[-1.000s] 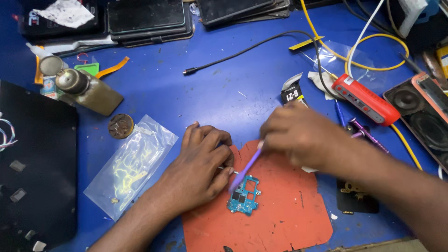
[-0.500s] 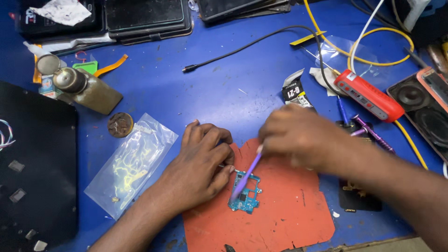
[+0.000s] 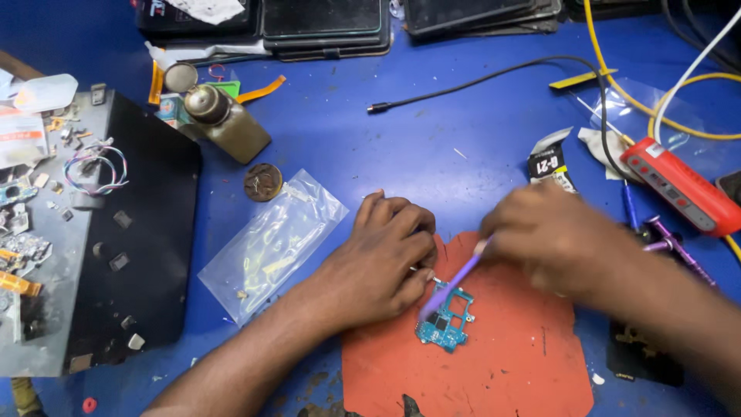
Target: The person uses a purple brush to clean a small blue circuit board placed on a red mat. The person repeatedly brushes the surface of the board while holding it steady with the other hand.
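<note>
A small blue circuit board (image 3: 445, 320) lies on an orange-red mat (image 3: 509, 355) on the blue table. My left hand (image 3: 376, 259) rests at the mat's left edge, fingers curled, pinching a thin metal tool whose tip sits by the board's top corner. My right hand (image 3: 552, 235), blurred by motion, holds a purple brush (image 3: 454, 283) slanting down-left onto the board's top edge.
A clear plastic bag (image 3: 272, 241) lies left of my left hand. Behind it stand a brown bottle (image 3: 224, 120) and a round lid (image 3: 263, 182). A red tool (image 3: 679, 185), purple tools (image 3: 675, 245), cables and a black tray (image 3: 116, 232) of small parts ring the work area.
The camera view has shifted, showing more of the left tray. My right hand moves the brush back and forth over the board; my left hand stays put beside it.
</note>
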